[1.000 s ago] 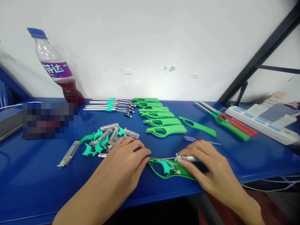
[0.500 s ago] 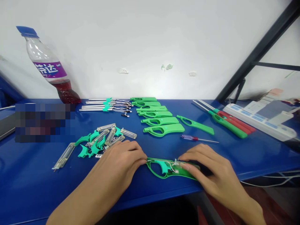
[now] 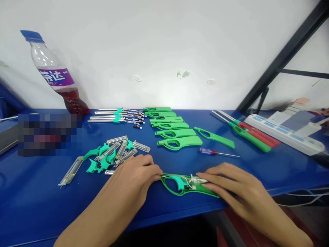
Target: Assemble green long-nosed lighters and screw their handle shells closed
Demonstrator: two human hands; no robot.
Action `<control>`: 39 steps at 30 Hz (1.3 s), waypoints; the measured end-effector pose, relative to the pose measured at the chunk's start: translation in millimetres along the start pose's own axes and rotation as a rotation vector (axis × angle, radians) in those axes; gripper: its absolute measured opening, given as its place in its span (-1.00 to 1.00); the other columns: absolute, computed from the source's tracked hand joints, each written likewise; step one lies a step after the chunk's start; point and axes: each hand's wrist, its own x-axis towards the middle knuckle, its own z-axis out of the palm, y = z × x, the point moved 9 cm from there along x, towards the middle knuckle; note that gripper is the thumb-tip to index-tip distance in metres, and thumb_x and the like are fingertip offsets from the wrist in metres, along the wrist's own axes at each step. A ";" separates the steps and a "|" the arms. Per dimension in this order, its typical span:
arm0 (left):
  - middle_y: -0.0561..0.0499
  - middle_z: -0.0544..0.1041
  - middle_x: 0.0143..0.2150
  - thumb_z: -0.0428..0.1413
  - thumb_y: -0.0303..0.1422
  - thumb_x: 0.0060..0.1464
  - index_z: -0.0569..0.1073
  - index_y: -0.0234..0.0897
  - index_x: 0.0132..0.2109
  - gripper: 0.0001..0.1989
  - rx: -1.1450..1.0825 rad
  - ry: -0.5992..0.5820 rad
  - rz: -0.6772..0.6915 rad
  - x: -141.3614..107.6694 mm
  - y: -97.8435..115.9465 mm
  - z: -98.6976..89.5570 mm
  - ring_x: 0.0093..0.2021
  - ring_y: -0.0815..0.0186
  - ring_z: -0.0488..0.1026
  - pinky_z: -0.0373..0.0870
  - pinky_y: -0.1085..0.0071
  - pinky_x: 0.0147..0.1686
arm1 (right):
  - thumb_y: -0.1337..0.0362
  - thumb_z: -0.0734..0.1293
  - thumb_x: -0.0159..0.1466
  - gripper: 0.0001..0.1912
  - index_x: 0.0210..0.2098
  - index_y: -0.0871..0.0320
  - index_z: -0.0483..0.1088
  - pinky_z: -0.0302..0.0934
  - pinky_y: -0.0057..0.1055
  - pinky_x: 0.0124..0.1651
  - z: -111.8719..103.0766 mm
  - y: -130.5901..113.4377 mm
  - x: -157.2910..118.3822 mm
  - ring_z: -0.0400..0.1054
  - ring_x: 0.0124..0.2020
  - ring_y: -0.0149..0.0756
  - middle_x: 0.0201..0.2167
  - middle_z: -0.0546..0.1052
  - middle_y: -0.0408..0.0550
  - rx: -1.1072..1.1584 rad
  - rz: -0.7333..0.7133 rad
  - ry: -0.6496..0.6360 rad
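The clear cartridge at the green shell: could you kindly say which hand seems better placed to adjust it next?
Probably the right hand: it touches the clear cartridge, while the left hand is at the green shell's narrow end.

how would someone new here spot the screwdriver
On the blue table, look just past the right hand, toward the wall. There the screwdriver lies flat, on the hand's side of the green shells. Its see-through purple handle, red collar and thin metal shaft set it apart from them.
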 end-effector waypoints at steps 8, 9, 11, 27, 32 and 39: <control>0.01 0.57 -0.23 0.06 -0.56 0.37 0.64 -0.22 -0.20 -0.72 0.033 0.021 0.030 -1.3 1.3 -1.2 -0.22 0.16 0.54 0.42 0.22 -0.19 | 0.20 0.25 0.57 -0.70 0.18 -0.13 0.54 0.46 -0.40 -0.04 3.9 -1.8 5.1 0.56 -0.06 -0.27 -0.02 0.63 -0.11 0.021 0.003 -0.056; 0.01 0.58 -0.22 0.06 -0.57 0.36 0.63 -0.22 -0.21 -0.71 0.031 0.036 0.044 -1.5 1.5 -2.2 -0.22 0.17 0.55 0.42 0.23 -0.19 | 0.21 0.25 0.57 -0.69 0.19 -0.14 0.54 0.47 -0.40 -0.03 3.8 -1.8 5.0 0.56 -0.05 -0.27 -0.02 0.63 -0.10 0.024 0.008 -0.059; 0.00 0.59 -0.19 0.05 -0.58 0.35 0.63 -0.23 -0.22 -0.71 0.023 0.072 0.079 -2.0 2.9 -4.6 -0.22 0.19 0.55 0.43 0.26 -0.21 | 0.22 0.25 0.56 -0.67 0.23 -0.15 0.53 0.48 -0.40 -0.03 3.7 -1.9 4.7 0.57 -0.05 -0.26 -0.01 0.62 -0.08 0.033 0.016 -0.067; -0.11 0.48 0.01 -0.01 -0.47 0.45 0.53 -0.24 0.01 -0.79 0.078 -0.009 0.152 -4.0 51.2 24.1 -0.06 0.05 0.45 0.51 -0.05 -0.03 | 0.20 0.25 0.56 -0.67 0.18 -0.13 0.57 0.50 -0.32 -0.01 6.3 5.0 1.7 0.57 -0.03 -0.20 -0.01 0.63 -0.06 0.057 0.071 -0.065; -0.11 0.46 0.05 -0.03 -0.52 0.43 0.52 -0.25 0.03 -0.75 0.038 -0.022 0.118 -3.8 48.7 29.2 -0.08 0.07 0.44 0.47 -0.03 -0.04 | 0.24 0.25 0.55 -0.67 0.20 -0.12 0.55 0.49 -0.34 -0.01 7.7 5.5 1.4 0.56 -0.03 -0.22 0.00 0.62 -0.06 0.063 0.062 -0.080; -0.11 0.45 0.09 -0.03 -0.55 0.42 0.29 -0.18 0.37 -0.54 0.023 -0.034 0.125 -5.0 48.7 34.3 -0.01 0.06 0.43 0.47 -0.01 0.02 | 0.23 0.28 0.54 -0.67 0.21 -0.13 0.55 0.50 -0.33 -0.01 7.0 5.2 2.9 0.56 -0.04 -0.21 -0.02 0.62 -0.06 0.074 0.063 -0.062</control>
